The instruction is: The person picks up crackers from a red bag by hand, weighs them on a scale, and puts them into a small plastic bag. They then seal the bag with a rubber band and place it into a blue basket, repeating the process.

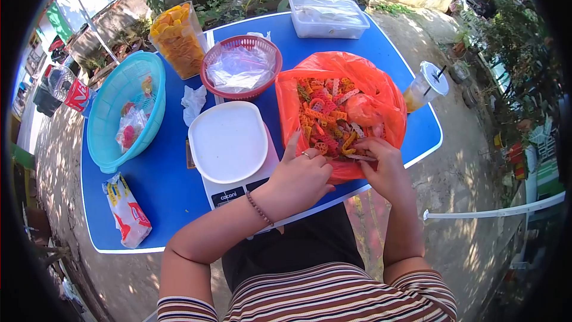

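Both hands, left hand (298, 179) and right hand (384, 167), grip the orange bag (381, 92) rim.

Blue table (173, 194), orange bag (381, 92), multicoloured pasta (330, 116), turquoise basket (104, 119), red basket (208, 59), striped shirt (322, 295)

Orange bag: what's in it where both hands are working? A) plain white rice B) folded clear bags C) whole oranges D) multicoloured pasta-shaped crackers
D: the open orange bag is filled with small spiral and curled pieces in orange, red, green and white, and the left hand and right hand both rest at its near edge among them.
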Demonstrator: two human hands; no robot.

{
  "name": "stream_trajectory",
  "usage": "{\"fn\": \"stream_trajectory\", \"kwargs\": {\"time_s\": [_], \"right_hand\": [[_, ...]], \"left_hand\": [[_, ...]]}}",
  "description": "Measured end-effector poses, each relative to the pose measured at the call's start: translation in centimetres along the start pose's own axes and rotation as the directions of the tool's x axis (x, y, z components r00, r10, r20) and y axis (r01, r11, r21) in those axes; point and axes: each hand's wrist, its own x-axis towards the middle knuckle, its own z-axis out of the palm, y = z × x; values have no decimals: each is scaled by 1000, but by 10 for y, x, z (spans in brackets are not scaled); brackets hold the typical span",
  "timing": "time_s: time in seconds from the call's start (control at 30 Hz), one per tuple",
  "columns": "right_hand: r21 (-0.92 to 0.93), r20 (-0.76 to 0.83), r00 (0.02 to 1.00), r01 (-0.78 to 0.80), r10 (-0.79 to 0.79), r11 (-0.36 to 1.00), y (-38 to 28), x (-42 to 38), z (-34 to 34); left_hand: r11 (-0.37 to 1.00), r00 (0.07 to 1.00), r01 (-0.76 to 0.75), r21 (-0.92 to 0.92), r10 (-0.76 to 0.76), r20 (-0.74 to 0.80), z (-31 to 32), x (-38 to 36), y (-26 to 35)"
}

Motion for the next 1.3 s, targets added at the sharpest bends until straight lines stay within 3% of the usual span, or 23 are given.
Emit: {"fn": "stream_trajectory", "kwargs": {"time_s": [0.1, 0.23, 0.33, 0.4, 0.5, 0.6, 0.8, 0.9, 1.1, 1.2, 1.3], "right_hand": [[-53, -64, 997, 31, -34, 998, -4, 11, 6], [-2, -47, 995, 92, -92, 996, -1, 26, 28], [-105, -58, 991, 114, -121, 988, 8, 34, 53], [-174, -101, 980, 150, -169, 973, 8, 35, 62], [-141, -24, 989, 138, -143, 980, 1, 32, 59], [-7, 35, 994, 106, -106, 994, -6, 31, 45], [-128, 72, 989, 139, -130, 982, -12, 17, 23], [-148, 136, 989, 72, -52, 986, -13, 12, 16], [116, -66, 989, -126, 134, 985, -10, 10, 16], [69, -183, 969, -159, 169, 985, -18, 13, 21], [-220, -168, 975, 105, -143, 970, -17, 16, 25]], "left_hand": [[998, 987, 66, 14, -67, 143, -19, 12, 3], [973, 988, 144, -182, -130, 89, -18, 31, -24], [975, 986, 162, -153, -153, 70, -18, 35, -37], [988, 988, 150, -35, -148, 31, -9, 33, -37], [970, 979, 204, 134, -199, -47, -6, 30, -29], [939, 952, 302, 164, -291, -90, -10, 29, -24], [941, 955, 294, 170, -284, -84, -12, 25, -24], [947, 959, 279, 158, -266, -101, -13, 24, -24], [947, 962, 263, 183, -243, -121, -13, 26, -27], [966, 974, 189, 174, -162, -159, -9, 27, -30], [980, 978, 148, 131, -126, -164, -9, 24, -26]]}}
